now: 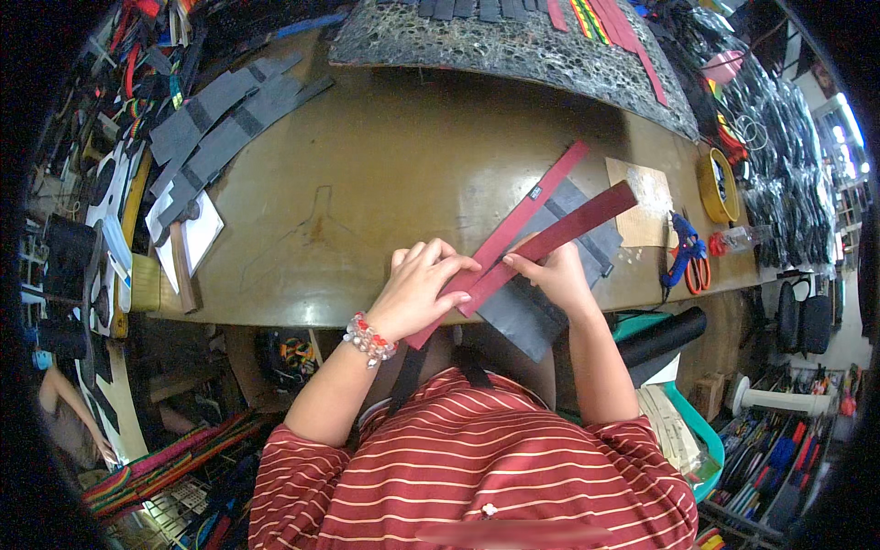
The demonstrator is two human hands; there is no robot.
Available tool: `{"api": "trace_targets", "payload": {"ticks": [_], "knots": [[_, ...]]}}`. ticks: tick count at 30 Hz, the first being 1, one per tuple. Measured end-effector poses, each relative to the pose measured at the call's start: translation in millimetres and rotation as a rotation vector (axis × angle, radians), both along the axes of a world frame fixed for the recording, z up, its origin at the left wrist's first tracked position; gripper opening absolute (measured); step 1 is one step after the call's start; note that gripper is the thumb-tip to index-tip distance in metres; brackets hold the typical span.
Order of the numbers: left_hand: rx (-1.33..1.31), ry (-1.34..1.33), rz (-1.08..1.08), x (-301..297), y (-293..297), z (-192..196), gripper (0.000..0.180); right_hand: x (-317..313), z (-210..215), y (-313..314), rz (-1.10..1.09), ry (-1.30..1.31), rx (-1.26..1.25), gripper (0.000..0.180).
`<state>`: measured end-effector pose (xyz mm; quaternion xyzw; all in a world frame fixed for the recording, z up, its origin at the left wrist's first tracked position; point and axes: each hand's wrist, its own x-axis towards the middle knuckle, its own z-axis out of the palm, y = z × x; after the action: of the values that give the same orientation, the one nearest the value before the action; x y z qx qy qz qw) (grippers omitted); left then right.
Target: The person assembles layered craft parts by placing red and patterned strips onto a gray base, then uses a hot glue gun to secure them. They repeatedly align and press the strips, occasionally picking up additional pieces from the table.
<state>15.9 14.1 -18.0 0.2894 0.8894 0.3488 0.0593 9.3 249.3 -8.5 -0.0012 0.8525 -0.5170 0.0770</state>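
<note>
Centre of the frame: the left hand (423,286) lies flat, fingers spread and pressing down on a long bright-red strap of flat material (513,229) that runs diagonally from lower centre toward the upper right. Just beside it, the right hand (555,275) pinches the near end of a darker maroon strip (573,226), fingertips closed on it, the strip angling up to the right and crossing over the red strap. Both strips rest on a dark grey sheet (527,316) at the near edge of the olive-brown worktable (367,174). To the right lie blue-handled pliers (683,252) and a yellow round tin (720,186). Grey straps (220,128) pile at upper left.
</note>
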Motion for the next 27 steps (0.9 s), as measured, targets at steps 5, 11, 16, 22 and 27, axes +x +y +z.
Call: {"api": "trace_targets", "payload": {"ticks": [5,11,16,22,27], "knots": [[0.009,0.018,-0.01,0,0,-1,0.041,-3,1,-6,-0.029,0.005,0.159,0.02],[-0.023,0.043,-0.014,0,0,1,0.043,-7,4,-8,-0.065,-0.08,0.202,0.026],[-0.127,0.109,-0.126,-3,2,9,0.044,-6,1,-12,-0.041,-0.012,0.285,0.029],[-0.302,0.379,-0.379,-19,20,18,0.038,-23,7,14,-0.15,-0.163,-0.239,0.021],[-0.457,0.436,-0.438,-14,30,19,0.032,-42,3,37,-0.154,-0.036,0.108,0.025]]}}
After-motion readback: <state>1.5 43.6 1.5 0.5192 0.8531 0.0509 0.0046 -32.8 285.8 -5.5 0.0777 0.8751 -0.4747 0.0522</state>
